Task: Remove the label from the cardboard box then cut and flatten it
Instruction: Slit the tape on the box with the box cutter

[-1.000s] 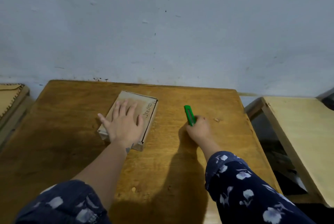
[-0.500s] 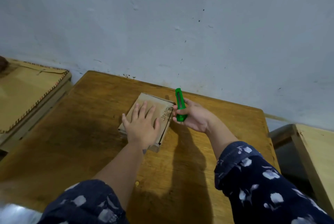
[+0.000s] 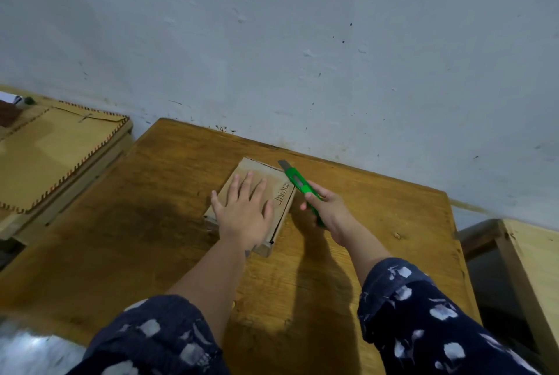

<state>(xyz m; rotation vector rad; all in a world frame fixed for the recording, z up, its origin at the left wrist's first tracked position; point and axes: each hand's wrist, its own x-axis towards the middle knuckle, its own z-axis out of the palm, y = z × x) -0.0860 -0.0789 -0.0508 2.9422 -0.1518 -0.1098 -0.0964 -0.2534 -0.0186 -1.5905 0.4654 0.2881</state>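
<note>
A shallow brown cardboard box (image 3: 282,202) lies flat on the wooden table (image 3: 151,223), with dark writing along its right side. My left hand (image 3: 243,212) presses flat on its top, fingers spread. My right hand (image 3: 328,212) grips a green utility knife (image 3: 298,182) just right of the box. The knife's metal blade is out and its tip sits at the box's far right corner. No label shows on the visible faces; my left hand hides much of the top.
A pale blue wall rises right behind the table. A second wooden surface (image 3: 51,156) with a stitched tan mat lies to the left. A lighter wooden bench (image 3: 532,268) stands at the right, past a dark gap.
My right hand picked the green knife up from the table, brought it leftward to the box and extended the blade. My left hand stayed flat on the box. The view has shifted.
</note>
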